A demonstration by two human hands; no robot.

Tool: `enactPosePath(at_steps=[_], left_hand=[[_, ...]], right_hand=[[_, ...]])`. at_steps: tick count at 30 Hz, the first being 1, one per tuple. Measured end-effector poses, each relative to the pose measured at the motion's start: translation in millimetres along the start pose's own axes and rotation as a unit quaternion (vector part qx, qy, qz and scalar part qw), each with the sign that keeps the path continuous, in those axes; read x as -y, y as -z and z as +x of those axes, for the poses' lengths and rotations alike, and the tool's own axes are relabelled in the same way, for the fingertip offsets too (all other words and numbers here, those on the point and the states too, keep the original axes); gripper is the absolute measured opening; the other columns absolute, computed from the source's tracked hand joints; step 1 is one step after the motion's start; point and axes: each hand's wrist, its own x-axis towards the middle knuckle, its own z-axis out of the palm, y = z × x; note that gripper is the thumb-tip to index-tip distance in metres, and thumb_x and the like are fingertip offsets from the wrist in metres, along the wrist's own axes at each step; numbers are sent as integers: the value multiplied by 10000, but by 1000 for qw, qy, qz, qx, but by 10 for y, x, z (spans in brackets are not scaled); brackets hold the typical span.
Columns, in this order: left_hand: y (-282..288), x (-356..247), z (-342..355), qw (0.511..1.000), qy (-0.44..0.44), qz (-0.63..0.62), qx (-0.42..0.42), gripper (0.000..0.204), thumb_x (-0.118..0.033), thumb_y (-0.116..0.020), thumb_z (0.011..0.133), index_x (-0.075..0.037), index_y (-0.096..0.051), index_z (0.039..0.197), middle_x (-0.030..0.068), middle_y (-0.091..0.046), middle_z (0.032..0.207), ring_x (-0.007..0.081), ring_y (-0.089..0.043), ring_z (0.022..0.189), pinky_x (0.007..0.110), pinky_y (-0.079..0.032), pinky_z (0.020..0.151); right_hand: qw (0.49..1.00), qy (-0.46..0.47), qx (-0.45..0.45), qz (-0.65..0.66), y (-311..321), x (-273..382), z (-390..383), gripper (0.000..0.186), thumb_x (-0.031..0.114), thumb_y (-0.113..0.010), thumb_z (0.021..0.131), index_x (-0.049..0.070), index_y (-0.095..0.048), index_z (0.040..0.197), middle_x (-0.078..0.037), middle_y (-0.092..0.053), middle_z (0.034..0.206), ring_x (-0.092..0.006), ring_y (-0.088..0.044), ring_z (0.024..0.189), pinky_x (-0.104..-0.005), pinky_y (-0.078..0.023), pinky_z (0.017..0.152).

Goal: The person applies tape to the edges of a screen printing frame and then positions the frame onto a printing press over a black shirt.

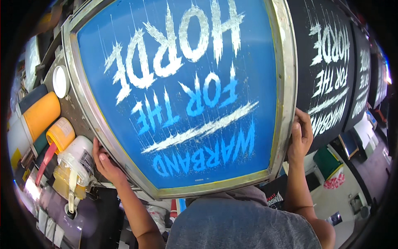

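A large screen printing frame (219, 189) with metal rails and blue mesh fills the middle of the view. Its mesh carries jagged stencil lettering, upside down to me, partly white and partly pale blue. My left hand (107, 166) grips the lower left rail, its fingers curled at the outer edge. On the opposite rail, my right hand (300, 139) is closed round the edge with bent fingers and thumb. What lies beneath the screen is hidden. Just right of it, a black fabric panel (304, 54) bears matching white lettering.
More printed black panels (360, 74) run off to the right. At left stand an orange container (41, 116), a yellow tub (62, 133) with a red-handled tool (46, 164), a plastic-wrapped white tub (81, 151) and a round white lid (61, 81). A green bin (327, 162) sits lower right.
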Motion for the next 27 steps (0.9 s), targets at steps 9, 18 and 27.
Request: enactPosePath(at_steps=[9, 18, 27], left_hand=[[-59, -5, 32, 999, -30, -36, 1, 522, -312, -422, 1056, 44, -510, 1427, 156, -590, 1332, 234, -558, 1187, 356, -420, 1037], [-47, -137, -15, 995, -92, 38, -27, 436, -253, -487, 1038, 16, -582, 1367, 156, -630, 1205, 242, -581, 1125, 360, -424, 1014], [-17, -13, -16, 992, -124, -28, -16, 427, -242, -516, 1029, 27, -586, 1353, 145, -649, 1189, 219, -599, 1104, 342, -451, 989]], right_hand=[[1000, 6, 4, 16, 37, -88, -46, 395, 250, -572, 1016, -34, -598, 1290, -41, -607, 1053, -116, -549, 967, -263, -430, 895], [998, 55, 4, 27, 3, -171, -7, 401, 286, -535, 1046, -40, -607, 1269, -103, -651, 1150, -166, -593, 1054, -301, -448, 964], [998, 12, 6, 58, 6, -213, -13, 393, 236, -496, 1057, -63, -586, 1296, -133, -655, 1191, -157, -618, 1049, -288, -481, 938]])
